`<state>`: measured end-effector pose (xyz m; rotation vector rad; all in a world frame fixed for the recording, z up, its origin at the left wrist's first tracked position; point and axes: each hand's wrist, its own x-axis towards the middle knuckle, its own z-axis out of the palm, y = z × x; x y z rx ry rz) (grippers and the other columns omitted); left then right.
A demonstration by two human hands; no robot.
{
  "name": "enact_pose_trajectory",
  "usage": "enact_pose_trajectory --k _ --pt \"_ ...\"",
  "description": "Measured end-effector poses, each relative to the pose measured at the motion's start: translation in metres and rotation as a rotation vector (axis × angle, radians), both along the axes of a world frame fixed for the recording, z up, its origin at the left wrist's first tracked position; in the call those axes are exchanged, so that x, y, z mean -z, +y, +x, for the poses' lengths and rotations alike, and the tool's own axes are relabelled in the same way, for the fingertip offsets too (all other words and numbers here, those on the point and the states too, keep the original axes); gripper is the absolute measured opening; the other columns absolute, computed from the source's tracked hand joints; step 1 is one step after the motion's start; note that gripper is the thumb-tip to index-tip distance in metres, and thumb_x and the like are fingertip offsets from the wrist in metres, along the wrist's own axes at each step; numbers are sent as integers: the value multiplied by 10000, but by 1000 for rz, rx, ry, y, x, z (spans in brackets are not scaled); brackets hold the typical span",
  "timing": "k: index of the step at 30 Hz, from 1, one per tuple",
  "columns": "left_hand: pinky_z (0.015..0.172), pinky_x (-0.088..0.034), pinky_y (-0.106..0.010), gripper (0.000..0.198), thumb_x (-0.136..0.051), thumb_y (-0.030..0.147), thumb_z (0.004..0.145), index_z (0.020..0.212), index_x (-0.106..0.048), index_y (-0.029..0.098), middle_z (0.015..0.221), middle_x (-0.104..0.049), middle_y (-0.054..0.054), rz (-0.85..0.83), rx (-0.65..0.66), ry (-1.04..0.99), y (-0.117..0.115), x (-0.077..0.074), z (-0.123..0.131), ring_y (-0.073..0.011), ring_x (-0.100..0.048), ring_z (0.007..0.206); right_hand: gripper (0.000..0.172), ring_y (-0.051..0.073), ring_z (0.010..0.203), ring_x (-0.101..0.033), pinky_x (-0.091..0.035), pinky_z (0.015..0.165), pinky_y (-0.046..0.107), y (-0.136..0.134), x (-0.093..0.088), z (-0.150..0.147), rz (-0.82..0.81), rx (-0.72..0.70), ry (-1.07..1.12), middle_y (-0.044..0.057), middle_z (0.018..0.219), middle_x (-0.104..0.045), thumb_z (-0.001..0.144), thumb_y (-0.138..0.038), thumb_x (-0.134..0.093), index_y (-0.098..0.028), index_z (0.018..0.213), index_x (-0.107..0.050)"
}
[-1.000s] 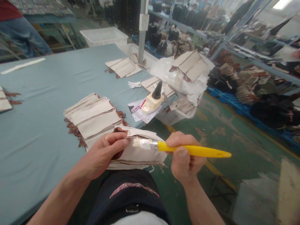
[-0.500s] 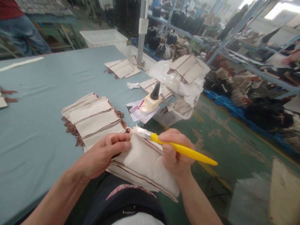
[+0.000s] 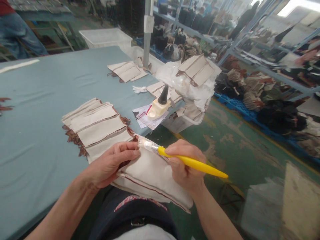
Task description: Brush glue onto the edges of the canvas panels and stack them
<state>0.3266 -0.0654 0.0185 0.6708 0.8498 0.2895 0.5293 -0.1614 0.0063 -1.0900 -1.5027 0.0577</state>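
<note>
My right hand [image 3: 187, 163] is closed round the yellow handle of a paintbrush [image 3: 197, 164]. The brush's pale bristles touch the upper edge of a cream fabric piece [image 3: 152, 171] with dark brown seams. My left hand [image 3: 115, 161] pinches that piece at its upper left edge, thumb on top. Just beyond lies an overlapping stack of similar cream pieces [image 3: 100, 125] with brown fringed ends. A cream bottle [image 3: 157, 110] with a black cone cap stands past the brush, on some papers [image 3: 142, 116] at the table's edge.
A blue-green cloth covers the table [image 3: 37, 133]. More cream pieces [image 3: 127, 70] lie near a metal post [image 3: 147, 40]. White bins [image 3: 105, 38] stand behind and beside the table. A plastic bag [image 3: 170, 73] bears another piece. Loaded shelves [image 3: 262, 66] line the right; a person [image 3: 17, 30] stands far left.
The brush tip has come down onto the fabric edge and shifted slightly left, its bristles now pressed flatter. My left hand keeps its hold. The whole view has shifted a little.
</note>
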Motion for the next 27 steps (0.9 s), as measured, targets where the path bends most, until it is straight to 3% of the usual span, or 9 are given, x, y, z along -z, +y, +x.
enact_pose_trajectory --k 7,12,15,19,22,24,27 --pt "518 -540 -151 429 -1057 369 587 876 -834 143 705 -767 -37 11 29 -12 2 0 -3 -113 -676 574 120 194 814 -746 -614 714 338 7 9 0 7 118 110 27 916 -761 1096 -308 -585 -264 1133 -691" --pt "527 -533 -169 322 -1015 331 647 843 -829 156 703 -764 -35 37 16 -54 2 0 0 -118 -664 576 143 196 881 -757 -619 787 329 16 24 -11 -188 224 -19 51 972 -760 1101 -276 -562 -239 1133 -697" --pt "569 -553 -206 262 -976 323 700 839 -820 165 671 -739 -31 80 13 -59 4 1 1 -153 -679 619 167 196 866 -752 -615 792 315 23 30 -13 -211 265 -58 52 943 -766 1106 -297 -554 -233 1102 -708" --pt "465 -394 -169 350 -989 444 709 811 -809 162 624 -671 6 101 9 -55 1 8 1 -90 -526 521 200 206 872 -754 -613 816 324 23 29 -10 -205 312 -47 54 932 -776 1114 -331 -535 -244 1090 -714" --pt "439 -281 -156 421 -976 538 734 785 -815 152 553 -567 42 146 48 -76 -9 14 4 -51 -384 481 229 202 879 -754 -600 814 319 15 32 -15 -306 293 14 59 962 -790 1111 -355 -535 -230 1081 -724" --pt "521 -404 -166 420 -931 577 786 834 -850 167 622 -636 11 176 51 -127 -14 16 8 -86 -505 559 278 198 852 -746 -585 781 313 8 36 -21 -405 317 129 53 947 -791 1113 -384 -517 -211 1055 -726" --pt "795 -566 -244 453 -846 627 856 1046 -896 219 987 -809 -67 205 82 -173 -14 16 14 -206 -718 888 360 185 708 -696 -541 665 298 -4 41 -28 -498 398 351 21 810 -748 1117 -454 -495 -191 1031 -725"
